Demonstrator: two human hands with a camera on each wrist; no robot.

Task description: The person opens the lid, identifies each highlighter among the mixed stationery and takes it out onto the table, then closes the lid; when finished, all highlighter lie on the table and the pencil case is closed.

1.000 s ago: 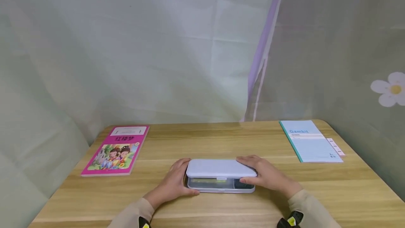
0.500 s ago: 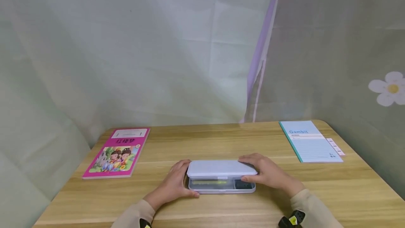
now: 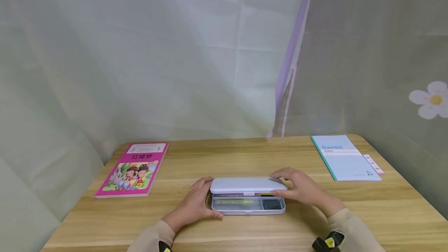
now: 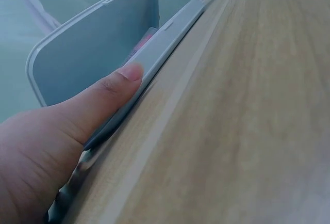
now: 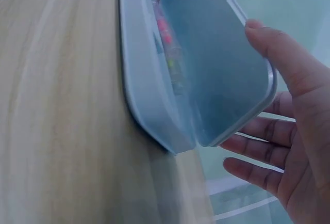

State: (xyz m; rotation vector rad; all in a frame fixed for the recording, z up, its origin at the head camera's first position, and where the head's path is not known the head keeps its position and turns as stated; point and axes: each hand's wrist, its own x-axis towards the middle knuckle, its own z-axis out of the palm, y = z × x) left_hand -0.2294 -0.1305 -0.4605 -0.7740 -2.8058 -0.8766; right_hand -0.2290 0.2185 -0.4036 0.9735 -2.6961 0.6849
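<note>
A white pencil case [image 3: 245,212] stands on the table with its lid [image 3: 243,185] hinged partway up. Inside its tray show a yellow-green pen-like stick [image 3: 234,202] and a dark block [image 3: 271,204] in the right compartment. My left hand [image 3: 196,201] grips the case's left end, its thumb [image 4: 116,87] pressed on the tray's front wall. On the right, my right hand [image 3: 302,189] holds the lid's corner, thumb [image 5: 273,43] at its front edge and fingers behind. Pink and yellow items [image 5: 167,38] lie deeper inside, partly hidden by the tray wall.
A pink picture-covered book [image 3: 133,170] lies at the table's left. Back right is a pale blue notebook [image 3: 344,158], with a pinkish strip [image 3: 373,164] sticking out beside it. A hanging cloth [image 3: 196,69] borders the wooden table [image 3: 224,158] behind.
The right hand has tipped the lid further up, so more of the tray and its contents show. The left hand stays at the case's left end.
</note>
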